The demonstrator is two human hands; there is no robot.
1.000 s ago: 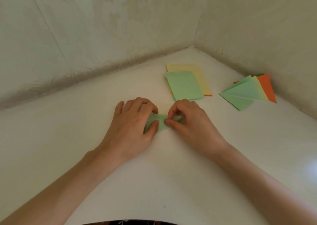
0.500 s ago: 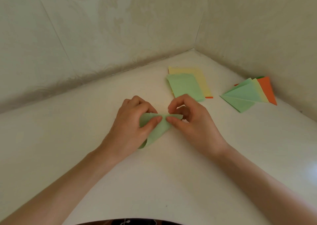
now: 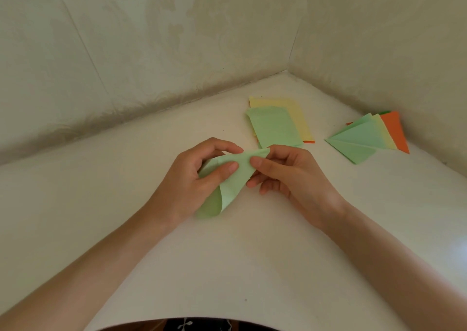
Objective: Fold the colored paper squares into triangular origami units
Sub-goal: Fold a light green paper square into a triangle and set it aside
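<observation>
Both hands at frame centre, working one light-green sheet (image 3: 236,181). The sheet is lifted off flat and bent over on itself in a soft curve with no crease visible. Its rounded loop end hangs at 7 o'clock from the hands and its top corner points to 1 o'clock. Can't tell if the loop end touches the tabletop (image 3: 252,255).

Left hand (image 3: 189,181): pinching the sheet's left part, thumb laid across the front face, fingers curled behind it.
Right hand (image 3: 293,176): pinching the upper right edge between thumb and forefinger, other fingers curled loosely under the paper. Thumb tips are close, not touching.

Flat stack (image 3: 274,128) at 1 o'clock from the hands, just past the right-hand knuckles, lying flat on the tabletop. It has green on top and a yellow sheet (image 3: 298,113) under it, offset toward 1 o'clock. An orange sliver (image 3: 308,142) shows at the stack's 5 o'clock corner.

Folded triangles (image 3: 358,141) at 2 o'clock, close to the right wall. Fanned pile: green in front, pale yellow behind, and an orange triangle (image 3: 395,131) on the far side. Well apart from the hands and clear of the flat stack.

White tabletop sits in a corner between two wallpapered walls (image 3: 151,40), corner seam at 1 o'clock. Dark fabric (image 3: 202,327) with white print at the 6 o'clock frame edge.
</observation>
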